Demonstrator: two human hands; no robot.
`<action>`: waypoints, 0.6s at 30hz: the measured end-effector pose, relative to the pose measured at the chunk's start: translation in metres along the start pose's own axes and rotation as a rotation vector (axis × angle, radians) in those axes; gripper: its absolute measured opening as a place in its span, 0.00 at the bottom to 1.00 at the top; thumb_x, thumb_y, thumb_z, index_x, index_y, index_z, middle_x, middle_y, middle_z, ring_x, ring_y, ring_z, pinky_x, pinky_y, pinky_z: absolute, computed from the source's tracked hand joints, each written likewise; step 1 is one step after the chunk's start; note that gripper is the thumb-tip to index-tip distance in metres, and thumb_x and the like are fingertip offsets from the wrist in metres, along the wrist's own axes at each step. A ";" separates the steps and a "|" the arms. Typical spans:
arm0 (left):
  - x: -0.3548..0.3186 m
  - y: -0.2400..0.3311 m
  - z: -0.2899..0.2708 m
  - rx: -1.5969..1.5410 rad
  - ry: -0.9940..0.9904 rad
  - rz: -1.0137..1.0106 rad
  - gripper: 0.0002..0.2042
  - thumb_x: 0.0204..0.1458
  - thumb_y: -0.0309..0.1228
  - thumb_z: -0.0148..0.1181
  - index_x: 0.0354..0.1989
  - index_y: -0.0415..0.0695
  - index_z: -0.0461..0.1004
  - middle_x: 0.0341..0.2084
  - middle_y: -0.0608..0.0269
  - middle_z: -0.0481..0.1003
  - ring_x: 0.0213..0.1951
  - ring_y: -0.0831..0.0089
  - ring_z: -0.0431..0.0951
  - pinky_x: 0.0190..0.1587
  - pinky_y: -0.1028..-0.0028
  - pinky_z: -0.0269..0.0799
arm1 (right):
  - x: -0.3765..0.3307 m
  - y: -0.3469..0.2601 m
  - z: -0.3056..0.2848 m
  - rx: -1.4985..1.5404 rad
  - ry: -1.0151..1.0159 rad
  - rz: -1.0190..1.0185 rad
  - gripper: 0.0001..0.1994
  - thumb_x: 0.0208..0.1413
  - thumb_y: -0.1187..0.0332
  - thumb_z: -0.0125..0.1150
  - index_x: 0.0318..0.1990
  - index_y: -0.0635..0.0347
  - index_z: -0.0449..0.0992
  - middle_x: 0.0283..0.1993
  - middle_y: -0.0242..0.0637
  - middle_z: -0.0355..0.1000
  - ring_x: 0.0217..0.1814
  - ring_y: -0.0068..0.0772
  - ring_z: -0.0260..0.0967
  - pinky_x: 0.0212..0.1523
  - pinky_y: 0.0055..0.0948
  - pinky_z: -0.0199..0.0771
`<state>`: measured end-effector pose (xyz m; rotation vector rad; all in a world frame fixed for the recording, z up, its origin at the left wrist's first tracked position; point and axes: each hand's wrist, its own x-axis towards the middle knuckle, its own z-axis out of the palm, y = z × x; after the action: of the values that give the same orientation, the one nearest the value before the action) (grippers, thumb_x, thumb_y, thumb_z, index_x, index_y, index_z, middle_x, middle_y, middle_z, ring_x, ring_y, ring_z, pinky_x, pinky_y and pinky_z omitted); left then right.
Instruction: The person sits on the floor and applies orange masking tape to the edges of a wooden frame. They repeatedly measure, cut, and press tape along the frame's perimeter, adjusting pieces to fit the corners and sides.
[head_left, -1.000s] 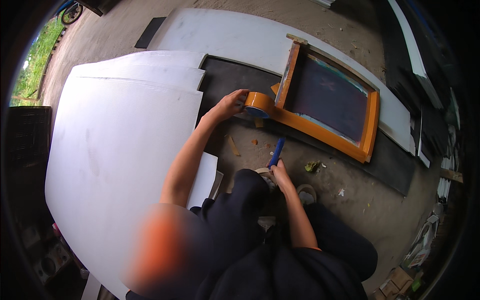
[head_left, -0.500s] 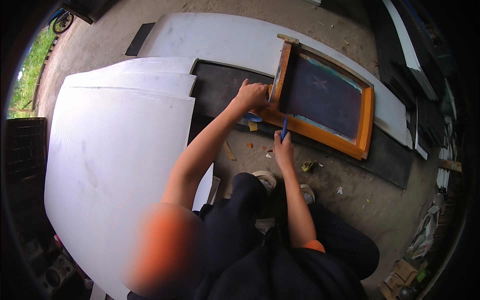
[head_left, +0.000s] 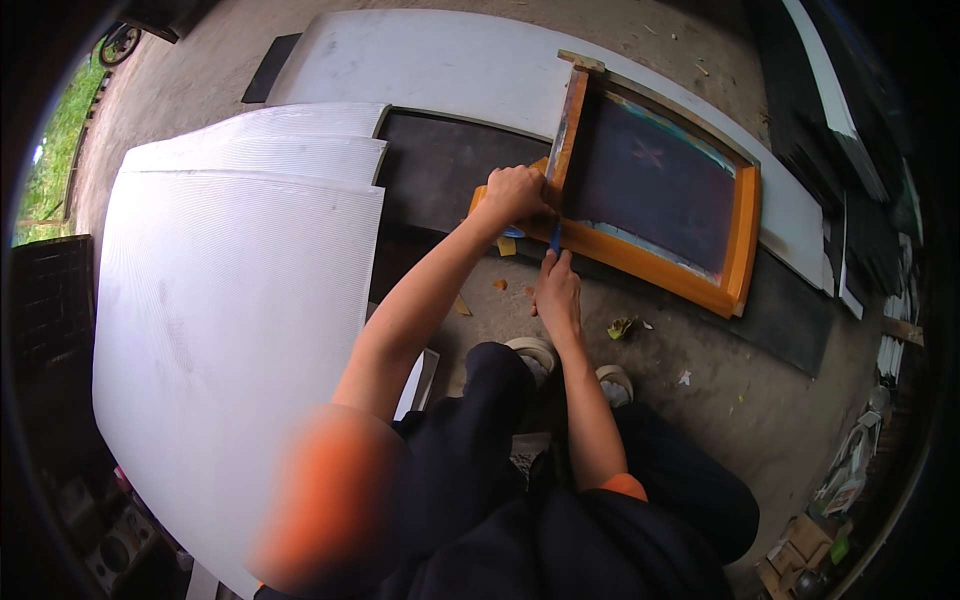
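A screen-printing frame [head_left: 690,290] of orange-brown wood, with dark mesh [head_left: 650,185] stretched across it, lies to the right of my hands. My left hand [head_left: 518,194] is closed beside its near left corner, gripping an orange-brown wooden piece [head_left: 478,202] that sticks out left of the fingers. Closed around a slim blue tool [head_left: 556,237], my right hand [head_left: 558,292] is just below. The tool points up beside my left fingers; its tip cannot be made out. Part of a blue round thing [head_left: 513,232] shows under my left wrist.
Several white ribbed sheets [head_left: 240,300] are stacked at left. Under the frame lie a dark board [head_left: 455,165] and a large white panel [head_left: 450,70]. Dark and white sheets [head_left: 830,110] lean at far right. Scraps [head_left: 622,328] dot the floor near my shoes.
My right hand and the blue tool have moved slightly left, closer to my left hand. The wooden piece in my left hand now shows on the left of the fingers.
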<state>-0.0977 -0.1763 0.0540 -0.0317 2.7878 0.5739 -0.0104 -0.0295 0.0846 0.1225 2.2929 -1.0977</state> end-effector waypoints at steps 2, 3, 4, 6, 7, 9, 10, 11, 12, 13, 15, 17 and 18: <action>-0.001 0.001 -0.003 0.005 -0.002 -0.002 0.22 0.34 0.54 0.68 0.31 0.49 0.81 0.27 0.57 0.79 0.34 0.59 0.80 0.37 0.63 0.75 | 0.004 0.003 0.003 -0.036 0.021 -0.006 0.18 0.66 0.61 0.33 0.42 0.73 0.61 0.20 0.58 0.70 0.22 0.56 0.72 0.24 0.45 0.73; -0.002 0.002 -0.004 0.007 -0.005 0.000 0.23 0.35 0.54 0.67 0.31 0.48 0.81 0.26 0.56 0.79 0.33 0.58 0.80 0.36 0.63 0.75 | 0.006 0.006 0.005 -0.053 0.034 -0.006 0.18 0.66 0.61 0.33 0.42 0.73 0.61 0.21 0.59 0.70 0.22 0.57 0.72 0.25 0.45 0.74; -0.002 0.004 -0.005 0.000 -0.009 -0.010 0.23 0.35 0.54 0.67 0.32 0.48 0.81 0.27 0.56 0.79 0.34 0.58 0.80 0.36 0.63 0.75 | 0.010 0.010 0.007 -0.080 0.059 -0.025 0.18 0.66 0.62 0.34 0.42 0.73 0.61 0.22 0.60 0.70 0.24 0.58 0.72 0.26 0.46 0.73; -0.002 0.007 -0.005 -0.015 -0.022 -0.029 0.23 0.35 0.54 0.67 0.33 0.48 0.81 0.27 0.55 0.79 0.34 0.57 0.80 0.37 0.62 0.75 | 0.015 0.017 0.013 -0.133 0.106 -0.056 0.17 0.66 0.62 0.34 0.42 0.73 0.61 0.24 0.61 0.70 0.27 0.60 0.72 0.29 0.48 0.73; -0.001 0.009 -0.004 -0.012 -0.027 -0.021 0.23 0.35 0.54 0.67 0.33 0.48 0.81 0.27 0.55 0.79 0.34 0.57 0.80 0.37 0.62 0.75 | 0.015 0.022 0.014 -0.137 0.098 -0.049 0.17 0.66 0.62 0.35 0.42 0.73 0.61 0.24 0.62 0.70 0.29 0.61 0.72 0.30 0.49 0.73; 0.001 0.007 -0.002 -0.001 -0.036 -0.013 0.22 0.35 0.53 0.67 0.33 0.48 0.81 0.28 0.55 0.79 0.35 0.57 0.80 0.38 0.62 0.75 | 0.009 0.020 0.016 -0.143 0.074 -0.042 0.17 0.65 0.62 0.35 0.42 0.72 0.61 0.26 0.63 0.71 0.32 0.62 0.72 0.33 0.51 0.73; 0.001 0.006 -0.001 0.007 -0.026 -0.013 0.22 0.35 0.53 0.67 0.33 0.48 0.81 0.28 0.55 0.79 0.35 0.57 0.80 0.38 0.62 0.75 | 0.001 0.021 0.016 -0.143 0.014 0.010 0.17 0.66 0.61 0.34 0.43 0.72 0.61 0.23 0.60 0.70 0.27 0.58 0.71 0.28 0.48 0.73; -0.001 0.001 0.000 0.015 -0.012 -0.022 0.22 0.36 0.52 0.67 0.33 0.48 0.81 0.28 0.55 0.79 0.35 0.57 0.80 0.38 0.62 0.75 | -0.016 0.015 0.014 -0.147 -0.053 0.055 0.18 0.66 0.61 0.33 0.43 0.71 0.60 0.21 0.57 0.69 0.21 0.54 0.71 0.23 0.45 0.73; -0.001 0.000 0.002 0.022 0.001 -0.023 0.21 0.36 0.52 0.67 0.33 0.48 0.81 0.28 0.55 0.79 0.35 0.57 0.80 0.38 0.62 0.75 | -0.029 0.014 0.011 -0.150 -0.112 0.104 0.18 0.66 0.60 0.32 0.44 0.71 0.60 0.18 0.54 0.69 0.16 0.50 0.71 0.18 0.42 0.73; -0.001 -0.002 0.003 0.013 0.001 -0.024 0.21 0.37 0.51 0.66 0.33 0.48 0.80 0.28 0.55 0.79 0.35 0.57 0.80 0.38 0.62 0.75 | -0.034 0.025 0.013 -0.178 -0.047 0.038 0.18 0.66 0.60 0.33 0.44 0.71 0.60 0.18 0.53 0.68 0.16 0.50 0.71 0.18 0.42 0.73; 0.001 -0.001 0.004 -0.010 0.004 -0.015 0.20 0.38 0.51 0.66 0.33 0.48 0.80 0.28 0.55 0.79 0.35 0.57 0.80 0.37 0.62 0.75 | -0.032 0.054 0.015 -0.239 0.094 -0.090 0.19 0.66 0.59 0.34 0.44 0.70 0.61 0.17 0.52 0.68 0.16 0.51 0.71 0.18 0.42 0.72; -0.004 -0.005 0.006 0.013 0.025 -0.032 0.20 0.39 0.51 0.65 0.33 0.47 0.80 0.27 0.55 0.79 0.33 0.57 0.80 0.36 0.62 0.75 | -0.013 0.045 -0.006 -0.218 0.282 -0.139 0.18 0.66 0.58 0.37 0.43 0.68 0.63 0.15 0.51 0.67 0.18 0.51 0.70 0.17 0.44 0.65; -0.008 -0.006 0.004 0.026 0.036 -0.039 0.21 0.40 0.52 0.64 0.33 0.47 0.80 0.26 0.56 0.79 0.33 0.57 0.80 0.35 0.62 0.75 | -0.005 0.023 -0.028 -0.246 0.301 -0.171 0.17 0.65 0.58 0.37 0.39 0.67 0.63 0.23 0.57 0.71 0.30 0.60 0.71 0.27 0.48 0.70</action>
<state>-0.0885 -0.1805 0.0502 -0.0921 2.8224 0.5320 -0.0122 0.0068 0.0853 -0.0069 2.7326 -0.9178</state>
